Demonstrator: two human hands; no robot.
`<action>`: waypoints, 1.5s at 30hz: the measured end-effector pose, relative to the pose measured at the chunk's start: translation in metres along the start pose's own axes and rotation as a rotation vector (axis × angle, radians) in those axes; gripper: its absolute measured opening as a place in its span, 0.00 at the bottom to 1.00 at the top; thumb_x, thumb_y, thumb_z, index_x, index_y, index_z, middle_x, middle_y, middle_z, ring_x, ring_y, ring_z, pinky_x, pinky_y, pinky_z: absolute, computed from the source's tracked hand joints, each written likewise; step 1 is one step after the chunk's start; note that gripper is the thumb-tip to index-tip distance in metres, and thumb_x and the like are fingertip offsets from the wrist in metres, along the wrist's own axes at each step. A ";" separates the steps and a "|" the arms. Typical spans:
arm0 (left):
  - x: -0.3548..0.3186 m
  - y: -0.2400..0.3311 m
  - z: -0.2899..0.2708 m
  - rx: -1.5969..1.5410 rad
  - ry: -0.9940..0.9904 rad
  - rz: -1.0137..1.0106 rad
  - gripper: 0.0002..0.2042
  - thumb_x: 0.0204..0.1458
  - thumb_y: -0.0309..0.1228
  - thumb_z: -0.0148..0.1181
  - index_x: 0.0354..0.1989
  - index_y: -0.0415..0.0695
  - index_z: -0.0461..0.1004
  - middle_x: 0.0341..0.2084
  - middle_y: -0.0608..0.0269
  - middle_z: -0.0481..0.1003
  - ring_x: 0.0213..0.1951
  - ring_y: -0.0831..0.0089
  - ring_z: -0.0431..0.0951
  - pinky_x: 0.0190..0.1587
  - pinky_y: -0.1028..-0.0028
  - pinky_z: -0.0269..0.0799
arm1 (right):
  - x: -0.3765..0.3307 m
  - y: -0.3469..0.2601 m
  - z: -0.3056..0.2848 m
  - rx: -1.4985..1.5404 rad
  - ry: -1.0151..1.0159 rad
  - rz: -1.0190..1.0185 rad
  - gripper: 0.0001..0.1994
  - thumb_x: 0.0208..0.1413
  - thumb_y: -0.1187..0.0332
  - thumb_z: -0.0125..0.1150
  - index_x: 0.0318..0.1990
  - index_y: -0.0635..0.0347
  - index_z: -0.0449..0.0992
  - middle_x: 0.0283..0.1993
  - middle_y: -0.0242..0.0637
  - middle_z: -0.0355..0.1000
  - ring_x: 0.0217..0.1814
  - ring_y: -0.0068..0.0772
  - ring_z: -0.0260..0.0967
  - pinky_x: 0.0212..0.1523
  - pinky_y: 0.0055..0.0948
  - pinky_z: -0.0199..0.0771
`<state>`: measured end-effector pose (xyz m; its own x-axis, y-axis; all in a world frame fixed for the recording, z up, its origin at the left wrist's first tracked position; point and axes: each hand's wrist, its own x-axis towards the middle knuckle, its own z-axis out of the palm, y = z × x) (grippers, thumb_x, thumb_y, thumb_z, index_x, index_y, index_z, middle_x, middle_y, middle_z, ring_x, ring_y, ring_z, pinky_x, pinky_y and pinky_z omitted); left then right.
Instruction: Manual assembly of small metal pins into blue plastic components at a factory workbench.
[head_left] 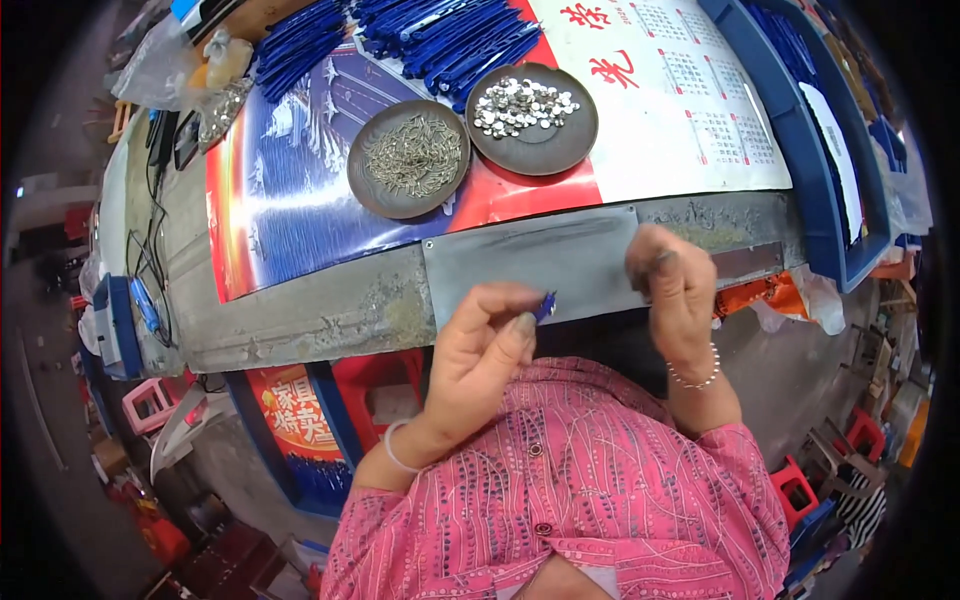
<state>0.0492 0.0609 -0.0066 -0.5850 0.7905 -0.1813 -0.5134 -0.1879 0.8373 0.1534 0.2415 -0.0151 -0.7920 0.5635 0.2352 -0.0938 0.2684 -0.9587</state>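
My left hand [485, 345] pinches a small blue piece with a bright end [546, 307] between thumb and fingertips, just above the table's near edge. Most of that piece is hidden by the fingers. My right hand [677, 290] is raised to the right of it, fingers curled and thumb pressed against them; whatever is in them, if anything, does not show. Beneath and between the hands lies a grey metal plate [530, 250] fixed to the table. Beyond it stand a dark round dish of small silvery pins [412, 157] and another dish with shiny round discs [525, 107].
Bundles of slim blue pieces [445, 45] lie at the back. Printed poster sheets [690, 140] cover the tabletop. A blue crate [828, 150] stands at the right, plastic bags [165, 75] at the far left. Red stools [380, 385] are below the table.
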 end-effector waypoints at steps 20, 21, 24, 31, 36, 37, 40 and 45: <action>0.111 0.004 0.023 1.470 -0.499 0.424 0.12 0.41 0.20 0.55 0.36 0.43 0.75 0.26 0.58 0.67 0.29 0.60 0.72 0.28 0.63 0.68 | -0.020 0.034 -0.032 -0.390 0.171 -0.212 0.10 0.54 0.65 0.57 0.28 0.62 0.69 0.28 0.39 0.67 0.29 0.40 0.63 0.32 0.33 0.63; 0.110 0.005 0.021 1.491 -0.521 0.422 0.12 0.41 0.20 0.54 0.36 0.43 0.74 0.26 0.59 0.66 0.30 0.60 0.72 0.28 0.63 0.68 | -0.019 0.034 -0.032 -0.398 0.165 -0.219 0.10 0.54 0.65 0.57 0.28 0.62 0.69 0.28 0.39 0.67 0.29 0.40 0.63 0.32 0.33 0.63; 0.109 0.012 0.011 1.537 -0.566 0.417 0.12 0.41 0.21 0.54 0.37 0.43 0.74 0.27 0.59 0.66 0.30 0.60 0.72 0.27 0.63 0.68 | -0.017 0.032 -0.032 -0.410 0.151 -0.189 0.10 0.55 0.64 0.57 0.28 0.62 0.69 0.28 0.39 0.67 0.29 0.40 0.63 0.32 0.34 0.63; 0.089 0.033 -0.013 1.621 -0.491 0.300 0.13 0.41 0.19 0.54 0.38 0.43 0.74 0.28 0.59 0.68 0.28 0.61 0.73 0.27 0.66 0.68 | -0.012 0.031 -0.034 -0.394 0.139 -0.220 0.10 0.55 0.64 0.57 0.28 0.61 0.69 0.27 0.39 0.67 0.29 0.40 0.63 0.33 0.34 0.62; 0.093 0.026 0.012 1.583 -0.412 0.311 0.12 0.42 0.20 0.53 0.37 0.44 0.74 0.28 0.58 0.68 0.29 0.60 0.73 0.27 0.65 0.68 | -0.015 0.034 -0.035 -0.440 0.141 -0.292 0.10 0.54 0.64 0.58 0.27 0.60 0.69 0.27 0.38 0.67 0.28 0.40 0.63 0.34 0.35 0.63; 0.095 0.019 0.020 1.545 -0.454 0.348 0.12 0.42 0.20 0.53 0.37 0.44 0.73 0.28 0.58 0.67 0.29 0.59 0.73 0.27 0.64 0.68 | -0.015 0.034 -0.034 -0.452 0.137 -0.292 0.10 0.53 0.64 0.58 0.27 0.60 0.69 0.27 0.37 0.67 0.28 0.40 0.64 0.34 0.35 0.63; 0.109 0.003 0.034 1.540 -0.529 0.393 0.12 0.42 0.21 0.52 0.37 0.44 0.72 0.29 0.57 0.67 0.31 0.58 0.73 0.27 0.63 0.68 | -0.016 0.034 -0.032 -0.491 0.132 -0.297 0.10 0.52 0.64 0.59 0.27 0.60 0.69 0.27 0.37 0.67 0.28 0.39 0.64 0.35 0.35 0.63; 0.100 0.012 0.019 1.621 -0.572 0.338 0.12 0.41 0.21 0.52 0.37 0.44 0.71 0.28 0.56 0.65 0.33 0.57 0.73 0.28 0.62 0.69 | -0.012 0.025 -0.030 -0.518 0.120 -0.292 0.09 0.50 0.67 0.61 0.27 0.61 0.69 0.27 0.38 0.68 0.28 0.40 0.65 0.35 0.35 0.63</action>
<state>-0.0035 0.1485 -0.0044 -0.0663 0.9977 -0.0157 0.8721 0.0656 0.4849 0.1794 0.2649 -0.0372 -0.7016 0.4848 0.5222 0.0326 0.7539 -0.6562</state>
